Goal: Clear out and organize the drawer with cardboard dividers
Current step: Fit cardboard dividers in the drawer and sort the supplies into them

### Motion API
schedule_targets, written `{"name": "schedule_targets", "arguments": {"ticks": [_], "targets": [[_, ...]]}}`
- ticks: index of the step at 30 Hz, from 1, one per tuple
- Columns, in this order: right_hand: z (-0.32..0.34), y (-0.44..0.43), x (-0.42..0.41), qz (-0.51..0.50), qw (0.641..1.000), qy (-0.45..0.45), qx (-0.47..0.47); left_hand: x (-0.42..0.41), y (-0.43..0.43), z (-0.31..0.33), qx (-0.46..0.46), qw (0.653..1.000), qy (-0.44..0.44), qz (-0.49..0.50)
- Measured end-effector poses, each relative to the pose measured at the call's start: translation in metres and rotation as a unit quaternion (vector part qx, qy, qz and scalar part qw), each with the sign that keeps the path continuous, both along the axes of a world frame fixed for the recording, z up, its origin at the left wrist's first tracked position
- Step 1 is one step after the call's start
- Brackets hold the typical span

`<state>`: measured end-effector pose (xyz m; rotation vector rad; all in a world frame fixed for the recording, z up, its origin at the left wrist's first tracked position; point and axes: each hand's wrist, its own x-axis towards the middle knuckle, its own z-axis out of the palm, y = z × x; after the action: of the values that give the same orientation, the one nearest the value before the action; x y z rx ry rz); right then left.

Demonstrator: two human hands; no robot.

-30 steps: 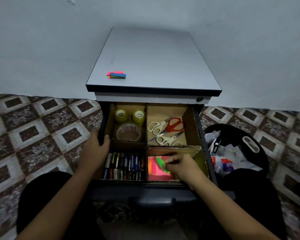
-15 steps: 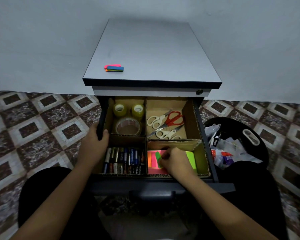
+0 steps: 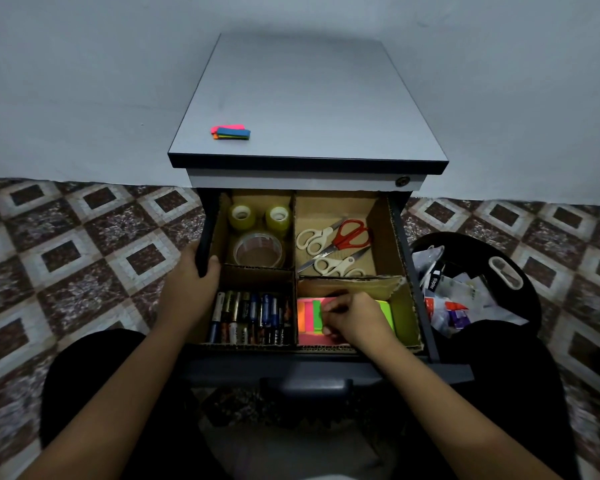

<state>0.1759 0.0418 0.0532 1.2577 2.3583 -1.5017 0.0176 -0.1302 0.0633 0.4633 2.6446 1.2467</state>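
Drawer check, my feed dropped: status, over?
Left hand grips drawer, left wall. Right hand pinches notes, near right compartment. Flags lie on cabinet top, nothing blocking.

The drawer (image 3: 203,237) is split four ways by cardboard dividers (image 3: 294,237) — tape rolls (image 3: 257,249) are kept back left, scissors (image 3: 333,242) back right, batteries (image 3: 250,317) front left, sticky notes (image 3: 309,317) front right. A bin (image 3: 471,242) is set to its right — page flags (image 3: 231,132) are seen on the cabinet top (image 3: 309,91).
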Motion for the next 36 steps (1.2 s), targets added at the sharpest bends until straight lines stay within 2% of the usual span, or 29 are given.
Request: {"name": "schedule_targets", "arguments": {"ticks": [5,10,25,30,36], "targets": [[0.006,0.002,0.0,0.078,0.992,-0.006,0.097,-0.002,-0.001,-0.002,-0.001,1.0,0.003,0.001],[0.007,-0.001,0.0,0.132,0.98,-0.014,0.145,-0.001,0.0,-0.002,0.0,1.0,0.004,-0.001],[0.007,-0.004,0.004,0.099,0.985,0.006,0.138,-0.003,-0.001,-0.006,-0.005,1.0,0.006,0.009],[0.049,0.001,-0.005,0.089,0.989,0.062,0.102,-0.004,0.0,-0.006,-0.011,1.0,-0.001,0.012],[0.114,0.013,-0.062,0.123,0.952,0.2,0.195,-0.006,0.0,-0.006,-0.016,1.0,0.004,0.011]]}}
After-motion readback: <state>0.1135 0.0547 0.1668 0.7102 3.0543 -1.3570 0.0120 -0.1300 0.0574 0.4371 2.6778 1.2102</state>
